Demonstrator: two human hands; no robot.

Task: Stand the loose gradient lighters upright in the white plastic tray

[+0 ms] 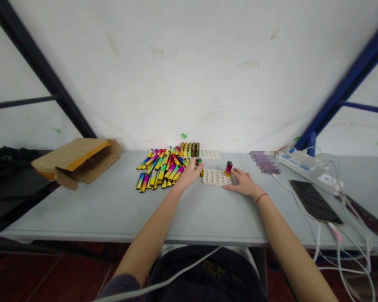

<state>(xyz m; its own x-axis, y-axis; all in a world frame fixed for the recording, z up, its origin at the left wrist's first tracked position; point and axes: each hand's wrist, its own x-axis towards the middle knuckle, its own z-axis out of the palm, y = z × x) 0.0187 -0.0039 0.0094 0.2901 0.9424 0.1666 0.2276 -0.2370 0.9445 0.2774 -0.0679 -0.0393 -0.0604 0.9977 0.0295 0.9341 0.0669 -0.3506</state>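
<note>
Fingers of the left hand [189,174] are closed on one small gas lighter [199,162], just above the near white tray [216,177] with round holes. Fingers of the right hand [244,183] are apart and rest on the tabletop [208,214], just right of this tray. One rainbow-coloured lighter [228,168] stands upright at the tray's right end, close to those fingers. To the left lies a heap of shiny lighters [159,167]. At the far side stands a row of lighters [189,149], beside a second white tray [210,154]. Further right are a power strip [308,170] and a black smartphone [315,201]; far left, a brown paper envelope [77,161].
</note>
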